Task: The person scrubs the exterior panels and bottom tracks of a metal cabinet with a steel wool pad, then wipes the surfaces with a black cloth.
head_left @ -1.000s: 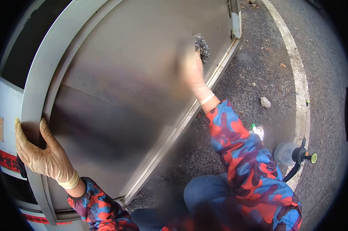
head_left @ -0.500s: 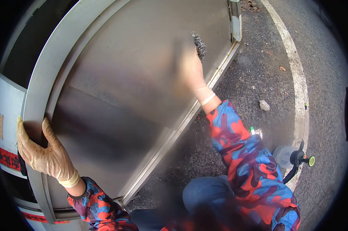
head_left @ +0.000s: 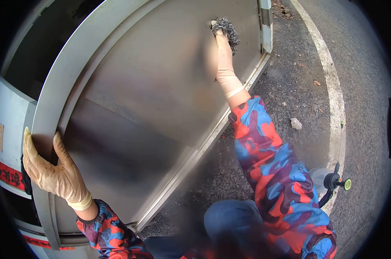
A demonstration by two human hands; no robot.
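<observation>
A large metal panel [head_left: 143, 73] with a pale metal frame [head_left: 61, 75] stands tilted across the view. My left hand [head_left: 59, 175], in a thin cream glove, grips the frame's left edge, thumb on the inner side and fingers over the outer side. Near the panel's upper right, my right hand [head_left: 223, 58], gloved alike, is closed on a grey steel wool scrubber [head_left: 230, 35] and presses it to the surface. Part of the scrubber is hidden behind the fingers. Dark, smeary patches show on the lower panel.
On the road at right stands a clear pump sprayer [head_left: 321, 178] with a thin wand, beside a curved white line [head_left: 331, 73]. A small stone [head_left: 296, 124] lies on the asphalt. Red strips with dark characters [head_left: 9, 174] run along the white surface at far left.
My right hand has moved up and away along the panel with the scrubber, which now shows more fully. My left hand keeps its hold on the frame; the view has shifted slightly.
</observation>
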